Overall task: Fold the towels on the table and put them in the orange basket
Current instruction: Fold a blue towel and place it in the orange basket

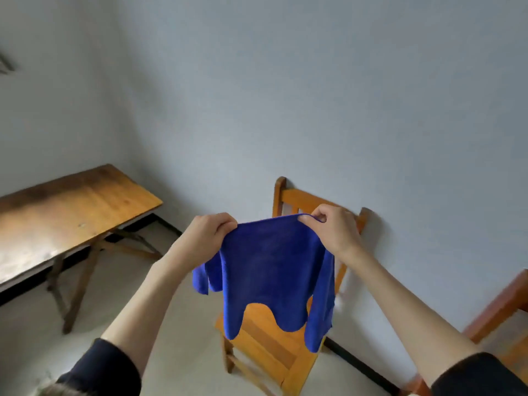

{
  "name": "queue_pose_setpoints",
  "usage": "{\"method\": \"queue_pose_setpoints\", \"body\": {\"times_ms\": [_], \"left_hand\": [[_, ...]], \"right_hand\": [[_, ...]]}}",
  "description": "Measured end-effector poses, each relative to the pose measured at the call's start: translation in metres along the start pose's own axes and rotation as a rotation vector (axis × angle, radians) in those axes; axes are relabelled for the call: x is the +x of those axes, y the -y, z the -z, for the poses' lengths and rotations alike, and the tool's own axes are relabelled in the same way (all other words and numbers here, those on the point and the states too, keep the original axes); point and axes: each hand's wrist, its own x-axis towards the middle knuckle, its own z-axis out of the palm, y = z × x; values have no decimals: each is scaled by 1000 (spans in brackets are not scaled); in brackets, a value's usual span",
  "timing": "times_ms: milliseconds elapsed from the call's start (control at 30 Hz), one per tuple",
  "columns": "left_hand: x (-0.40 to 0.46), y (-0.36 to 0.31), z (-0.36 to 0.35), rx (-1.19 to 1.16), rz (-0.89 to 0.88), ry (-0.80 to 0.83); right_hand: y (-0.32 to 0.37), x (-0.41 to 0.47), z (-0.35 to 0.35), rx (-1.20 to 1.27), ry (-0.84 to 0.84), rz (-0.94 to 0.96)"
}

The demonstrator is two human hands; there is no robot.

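Note:
A blue towel [271, 270] hangs in the air in front of me, held up by its top edge. My left hand [208, 232] grips the top left corner. My right hand [331, 227] pinches the top right corner between thumb and fingers. The cloth droops in folds below both hands, with extra layers hanging at the left and right sides. It hangs above a wooden chair. No orange basket is in view.
A wooden chair [274, 347] stands against the pale wall directly under the towel. A wooden folding table [65, 212] stands at the left. Another piece of wooden furniture [503, 307] shows at the right edge. The floor is pale.

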Motion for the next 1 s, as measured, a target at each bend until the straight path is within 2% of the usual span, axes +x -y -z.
{"method": "queue_pose_setpoints", "body": {"times_ms": [300,467,633,733,867,1000], "left_hand": [[-52,151,118,70,290,-131],[-62,228,173,112,467,-380],[-61,289,223,179,592,-515],[-58,323,246,205,662,-581],[-53,365,264,211,718,-647],[-45,412,267,185,764,-635]], "right_hand": [[135,77,-177,90,306,206],[185,122,-280,113,559,325],[217,160,-362,145,753,320],[240,181,-402,123,765,347],[262,211,-445,38,672,388],[278,243,-490,46,673,408]]}}
